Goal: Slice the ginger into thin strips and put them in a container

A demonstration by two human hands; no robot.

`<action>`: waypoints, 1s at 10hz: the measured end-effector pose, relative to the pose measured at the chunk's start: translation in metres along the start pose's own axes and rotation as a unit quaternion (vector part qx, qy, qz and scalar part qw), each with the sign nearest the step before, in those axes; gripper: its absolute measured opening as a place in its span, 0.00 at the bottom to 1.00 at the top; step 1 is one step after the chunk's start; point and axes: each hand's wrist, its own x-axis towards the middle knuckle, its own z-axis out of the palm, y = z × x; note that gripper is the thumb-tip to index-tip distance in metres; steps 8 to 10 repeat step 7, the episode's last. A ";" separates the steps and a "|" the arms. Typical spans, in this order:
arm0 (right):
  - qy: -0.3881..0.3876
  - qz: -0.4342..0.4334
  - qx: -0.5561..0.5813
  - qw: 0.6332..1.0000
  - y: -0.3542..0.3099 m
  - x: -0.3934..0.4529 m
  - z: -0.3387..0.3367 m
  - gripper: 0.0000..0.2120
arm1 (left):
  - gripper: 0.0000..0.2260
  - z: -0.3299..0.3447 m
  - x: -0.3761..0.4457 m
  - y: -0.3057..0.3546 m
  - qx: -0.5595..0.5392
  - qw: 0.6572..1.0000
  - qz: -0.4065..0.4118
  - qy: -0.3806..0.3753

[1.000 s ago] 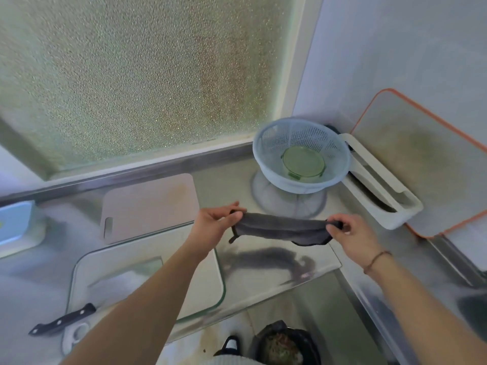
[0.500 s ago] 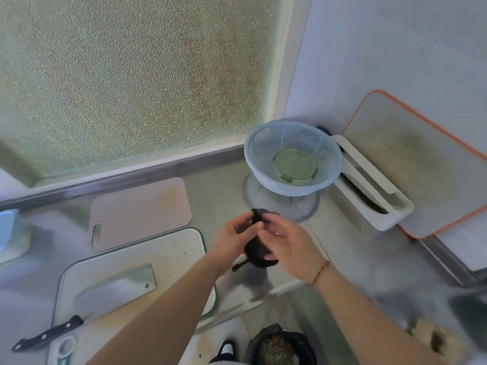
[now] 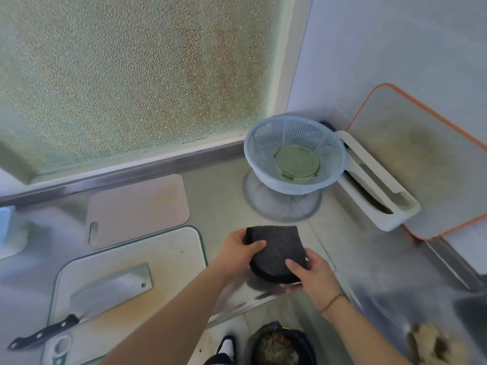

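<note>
A folded dark grey cloth (image 3: 279,248) is held between both hands over the steel counter. My left hand (image 3: 241,250) grips its upper left edge, thumb on top. My right hand (image 3: 312,275) grips its lower right corner. A cleaver (image 3: 105,293) with a black handle lies flat on the white cutting board (image 3: 163,259) at the lower left. A knobbly beige lump, maybe ginger (image 3: 432,343), lies blurred at the bottom right. A pale blue colander (image 3: 295,154) holds a green lid (image 3: 296,161) at the back.
A pinkish board (image 3: 137,206) lies flat behind the white one. A white knife holder (image 3: 379,196) and an orange-rimmed board (image 3: 421,164) stand at the right wall. A bin with scraps (image 3: 279,346) sits on the floor below the counter edge.
The cloth, first stretched out between my hands, was bunched together and is now folded into a flat pad. My hands came close together.
</note>
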 end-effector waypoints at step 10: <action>-0.007 -0.200 -0.752 0.628 0.099 0.002 -0.043 0.32 | 0.24 0.026 -0.003 -0.069 0.648 0.737 0.156 -0.116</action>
